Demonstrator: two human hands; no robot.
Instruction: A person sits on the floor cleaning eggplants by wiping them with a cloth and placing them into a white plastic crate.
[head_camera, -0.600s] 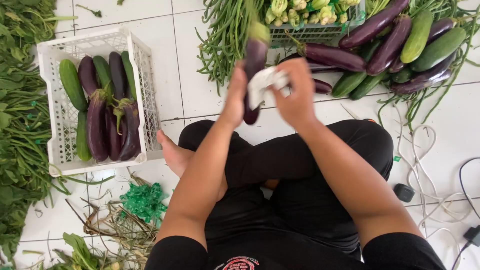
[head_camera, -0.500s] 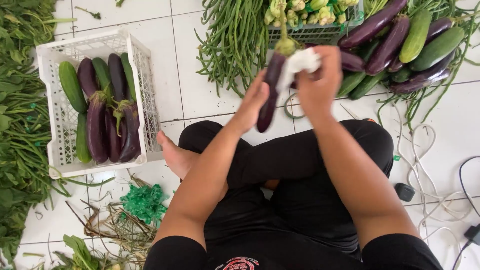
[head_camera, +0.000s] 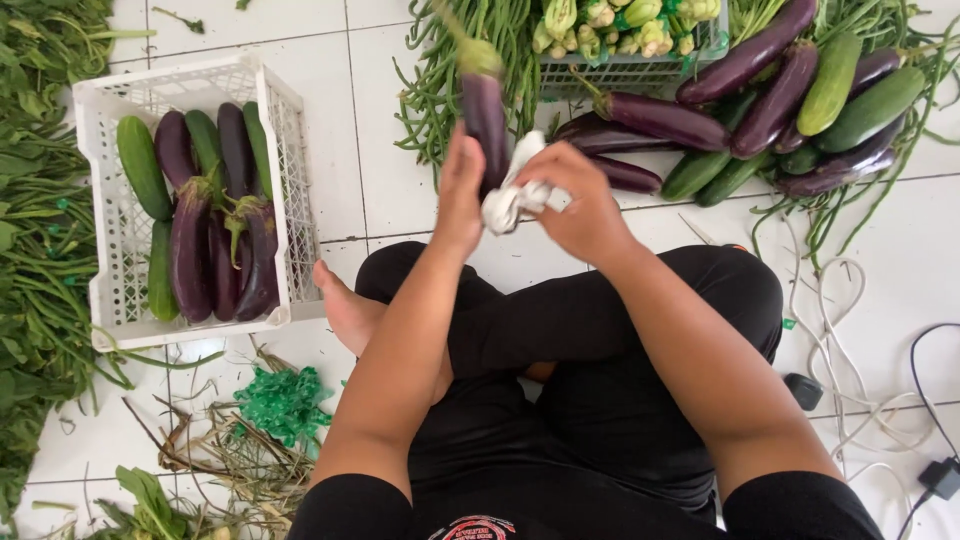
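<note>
Holding a long dark-purple eggplant (head_camera: 484, 115) upright in our left hand (head_camera: 462, 195), we press a crumpled white cloth (head_camera: 512, 195) against it, the right hand's (head_camera: 582, 205) grip closed on the cloth. Several eggplants and cucumbers already lie in the white plastic crate (head_camera: 290, 150); a pile (head_camera: 770, 90) on the tiled floor remains. Compared with 0.5 s ago, the eggplant stands straighter and the cloth sits lower.
</note>
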